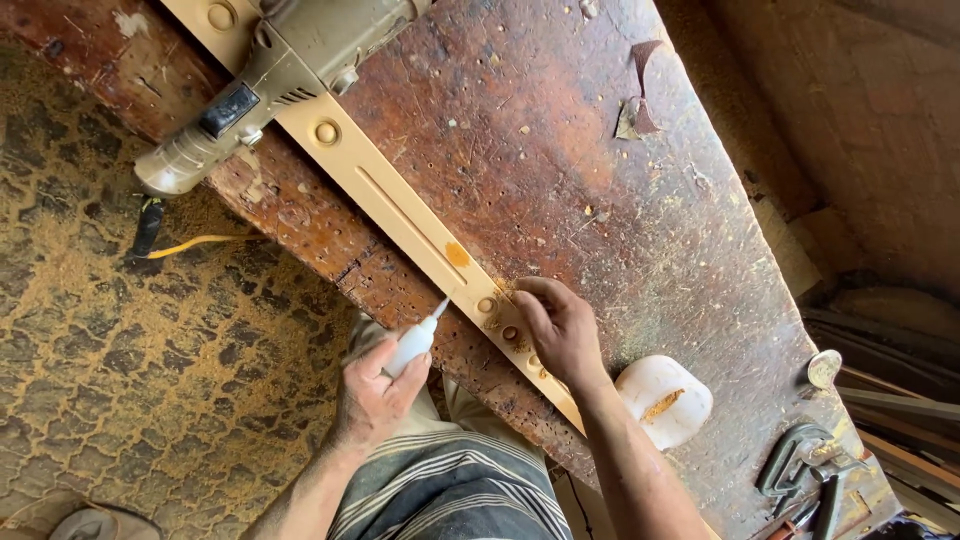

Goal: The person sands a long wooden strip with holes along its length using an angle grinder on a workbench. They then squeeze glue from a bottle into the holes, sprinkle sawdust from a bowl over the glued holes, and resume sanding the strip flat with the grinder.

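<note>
Sawdust floor [110, 350] lies at far left; a power tool [270, 80] rests on the counter [600, 220] above. Left hand [372, 392] is clamped around a small white glue bottle [415, 340], nozzle aimed at the pale wooden strip [400, 205] lying diagonally along the counter edge. I judge small drops placed squarely in the round recesses would serve best. Right hand [558, 325] presses fingertips together onto the strip, steadying it. White tub [662, 398] sits just beside the right forearm.
</note>
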